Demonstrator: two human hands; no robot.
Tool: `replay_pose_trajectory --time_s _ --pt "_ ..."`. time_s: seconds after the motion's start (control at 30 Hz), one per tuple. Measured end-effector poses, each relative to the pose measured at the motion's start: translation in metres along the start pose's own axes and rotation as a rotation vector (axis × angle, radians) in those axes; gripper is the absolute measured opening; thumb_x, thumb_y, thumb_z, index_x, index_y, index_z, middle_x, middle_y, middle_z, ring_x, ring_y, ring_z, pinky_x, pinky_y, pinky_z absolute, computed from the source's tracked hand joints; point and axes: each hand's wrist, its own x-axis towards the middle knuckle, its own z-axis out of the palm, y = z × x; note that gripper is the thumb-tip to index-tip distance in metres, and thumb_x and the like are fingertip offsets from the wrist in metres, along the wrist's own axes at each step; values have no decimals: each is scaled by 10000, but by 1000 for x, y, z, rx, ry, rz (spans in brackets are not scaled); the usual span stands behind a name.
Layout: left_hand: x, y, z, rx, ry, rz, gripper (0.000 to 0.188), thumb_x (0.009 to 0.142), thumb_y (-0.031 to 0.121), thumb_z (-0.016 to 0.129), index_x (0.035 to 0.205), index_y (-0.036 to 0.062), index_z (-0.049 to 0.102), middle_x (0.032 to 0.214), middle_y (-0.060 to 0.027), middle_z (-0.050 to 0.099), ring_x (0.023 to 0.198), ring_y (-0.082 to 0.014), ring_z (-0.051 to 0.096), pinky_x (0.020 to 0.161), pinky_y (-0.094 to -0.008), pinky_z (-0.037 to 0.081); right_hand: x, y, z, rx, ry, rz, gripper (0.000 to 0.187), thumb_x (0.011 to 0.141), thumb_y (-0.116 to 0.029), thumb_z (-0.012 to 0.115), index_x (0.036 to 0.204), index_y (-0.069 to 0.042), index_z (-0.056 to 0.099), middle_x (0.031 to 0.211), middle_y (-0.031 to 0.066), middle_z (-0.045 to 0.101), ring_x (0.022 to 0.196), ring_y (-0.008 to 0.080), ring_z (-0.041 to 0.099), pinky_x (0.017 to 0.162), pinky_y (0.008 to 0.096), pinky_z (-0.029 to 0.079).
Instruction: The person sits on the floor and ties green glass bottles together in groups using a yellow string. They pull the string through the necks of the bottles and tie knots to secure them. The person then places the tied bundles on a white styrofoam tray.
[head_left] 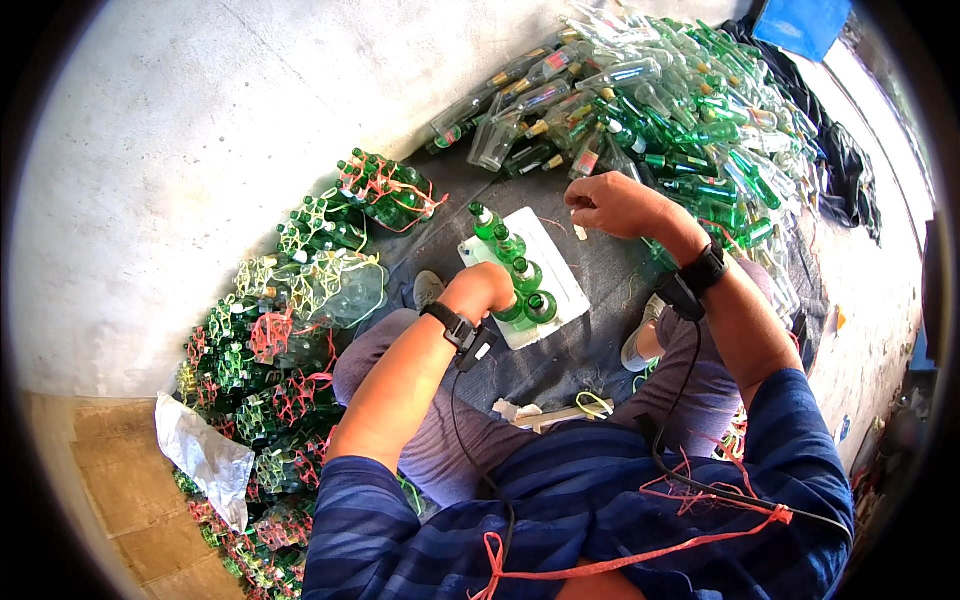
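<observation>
Several green glass bottles [525, 272] stand upright, close together, on a white board [553, 250] in front of me. My left hand [480, 290] is closed at the near-left bottle of this group, and its fingertips are partly hidden behind the hand. To the right of the board, my right hand [622, 205] is raised with its fingers curled together. A small pale scrap [580, 232] shows just under those fingertips; whether it is held is unclear. Dark straps with small devices circle both wrists.
Loose green and clear bottles [690, 120] form a big heap at the far right. Bundles of bottles tied with red and yellow-green strips [290, 330] line the left wall. A silver sheet [205, 460] lies on them. Red string [640, 560] crosses my lap; cables run from both wrists.
</observation>
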Motion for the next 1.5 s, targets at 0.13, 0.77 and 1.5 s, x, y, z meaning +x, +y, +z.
replay_pose_trajectory --time_s 0.13,0.77,1.5 --pt "-16 12 -14 4 -58 -43 494 928 397 666 753 -65 686 662 -149 687 538 -273 668 555 -405 552 -1 5 -1 -18 -1 2 331 901 -234 700 1122 13 680 1005 199 730 942 344 706 840 405 542" --pt "-28 -46 -63 115 437 152 337 789 348 825 912 37 783 977 -201 747 955 -378 720 830 -472 566 -28 72 -76 -53 367 149 271 864 -281 713 1039 -79 763 916 157 742 854 291 703 778 413 547" --pt "-58 -68 -80 -673 761 280 265 954 97 661 1186 -29 676 824 -14 695 657 -85 649 570 -230 466 -25 55 -71 1515 754 -82 105 923 -27 689 1028 -21 698 859 31 686 685 103 619 572 248 502"
